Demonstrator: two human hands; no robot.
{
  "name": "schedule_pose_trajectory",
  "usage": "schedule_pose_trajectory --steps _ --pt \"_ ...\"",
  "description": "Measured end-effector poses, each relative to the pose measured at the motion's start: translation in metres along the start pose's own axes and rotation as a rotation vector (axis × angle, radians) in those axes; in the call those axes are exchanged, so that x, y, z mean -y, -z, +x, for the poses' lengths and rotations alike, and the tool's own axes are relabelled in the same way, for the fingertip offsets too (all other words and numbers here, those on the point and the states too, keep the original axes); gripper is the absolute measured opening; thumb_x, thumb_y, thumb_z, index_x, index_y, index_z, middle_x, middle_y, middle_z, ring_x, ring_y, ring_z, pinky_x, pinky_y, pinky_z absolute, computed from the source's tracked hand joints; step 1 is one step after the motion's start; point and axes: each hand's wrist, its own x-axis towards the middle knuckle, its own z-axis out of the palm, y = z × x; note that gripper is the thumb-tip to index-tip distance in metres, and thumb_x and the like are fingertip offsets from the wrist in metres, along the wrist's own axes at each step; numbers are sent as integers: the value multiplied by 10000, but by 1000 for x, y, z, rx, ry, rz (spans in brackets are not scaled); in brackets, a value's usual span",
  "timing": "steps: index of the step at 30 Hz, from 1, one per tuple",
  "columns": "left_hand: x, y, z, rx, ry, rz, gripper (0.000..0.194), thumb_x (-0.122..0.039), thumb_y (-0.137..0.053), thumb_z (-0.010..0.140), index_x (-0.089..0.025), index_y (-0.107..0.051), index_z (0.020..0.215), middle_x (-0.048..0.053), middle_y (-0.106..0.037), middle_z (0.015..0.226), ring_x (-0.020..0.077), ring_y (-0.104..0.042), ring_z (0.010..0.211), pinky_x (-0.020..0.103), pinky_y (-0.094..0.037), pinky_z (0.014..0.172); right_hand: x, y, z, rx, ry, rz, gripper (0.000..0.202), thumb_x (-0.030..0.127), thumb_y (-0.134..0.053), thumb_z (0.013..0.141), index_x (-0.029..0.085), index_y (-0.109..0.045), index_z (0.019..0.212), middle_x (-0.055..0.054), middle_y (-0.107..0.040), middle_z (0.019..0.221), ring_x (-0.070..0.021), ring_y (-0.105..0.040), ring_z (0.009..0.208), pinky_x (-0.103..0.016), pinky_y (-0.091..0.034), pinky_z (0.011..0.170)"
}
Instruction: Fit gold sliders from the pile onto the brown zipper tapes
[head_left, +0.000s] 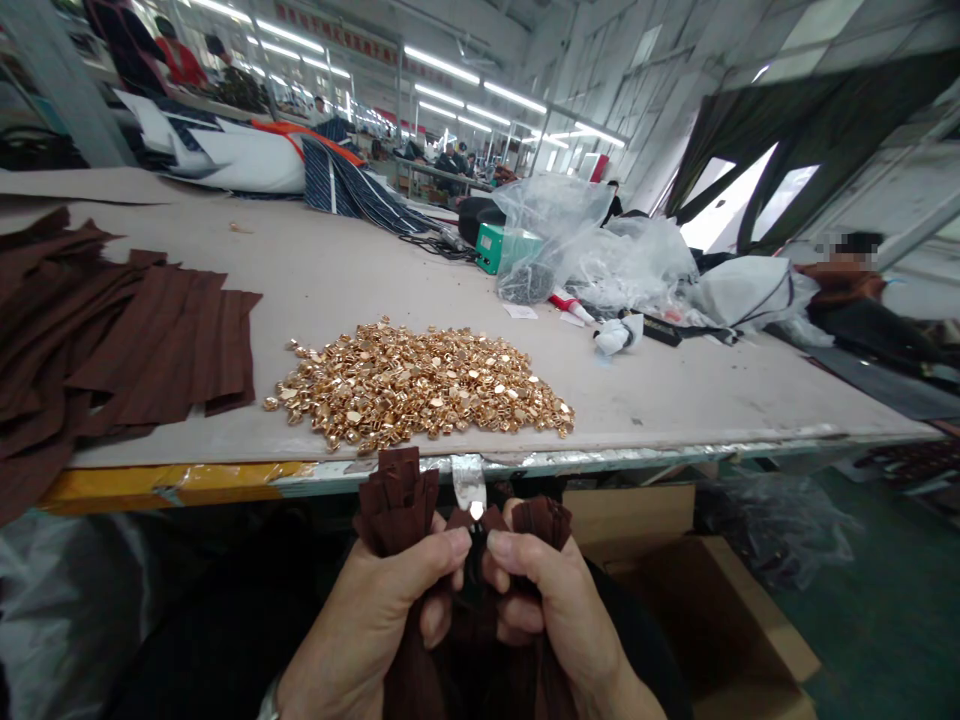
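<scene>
In the head view, the person's two hands are working just off the front edge of the worktop (637,390), facing each other with the thumb tips nearly meeting. The left hand (405,580) is closing around one bundle of brown fabric strips (396,505), and the right hand (551,585) is gripping the other bundle (541,520). The cut ends are pointing up and forward toward the worktop, while brown fabric is hanging below the fists. Between the thumbs, short brown ends are lying crosswise, left to right, against a small bright piece (476,511) (whether it is a separate fitting or part of the silvery tab (469,480) behind it, one cannot tell). That tab is jutting down from the worktop edge, and the gap between the hands is lining up with it, neither hand being clearly nearer.

Straight ahead, beyond the edge, a heap of gold-coloured metal fittings (427,385) is lying on the worktop, its long axis running left to right, roughly along the front edge. Its middle is sitting slightly left of the gap between the thumbs, so the left hand is being the nearer one by a little. Further left, a pile of more brown strips (172,340) is lying overlapped and spilling past the edge, well apart from both hands and on the left hand's side.
</scene>
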Motion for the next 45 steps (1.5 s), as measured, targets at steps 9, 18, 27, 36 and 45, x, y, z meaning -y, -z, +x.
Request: schedule_pose_trajectory --steps 9,18,27,36,45 --pt "0 -2 2 -5 -38 46 235 -298 -717 681 -156 -554 587 -29 -546 532 37 -356 373 173 -289 374 1 -4 0 58 28 48 279 301 -666 714 134 -497 567 8 -558 593 10 -248 354 -144 -170 339" --pt "2 -3 4 -44 -57 31 227 -286 -754 640 -146 -583 592 -49 -535 482 45 -387 374 158 -307 360 3 -7 3 52 33 56 262 290 -676 720 133 -523 577 32 -521 542 4 -248 350 -152 -166 339" --pt "2 -5 9 -80 -177 142 236 -323 -758 656 -153 -605 595 -35 -570 506 62 -413 417 170 -332 389 1 -7 10 23 141 -44 301 327 -686 743 140 -520 576 50 -462 517 -16 -268 369 -169 -168 342" --pt "5 1 6 -63 -133 136 274 -406 -709 720 -180 -572 650 -79 -445 387 54 -339 387 170 -286 407 20 2 15 -46 337 -500 300 374 -668 788 163 -506 650 74 -394 531 -63 -316 468 -204 -265 423" --pt "4 -7 8 -65 -77 33 281 -404 -743 679 -165 -597 694 -91 -420 365 45 -310 358 166 -259 380 47 -22 34 -383 785 -1230 255 256 -581 815 211 -423 620 55 -442 543 -123 -400 518 -253 -270 506"
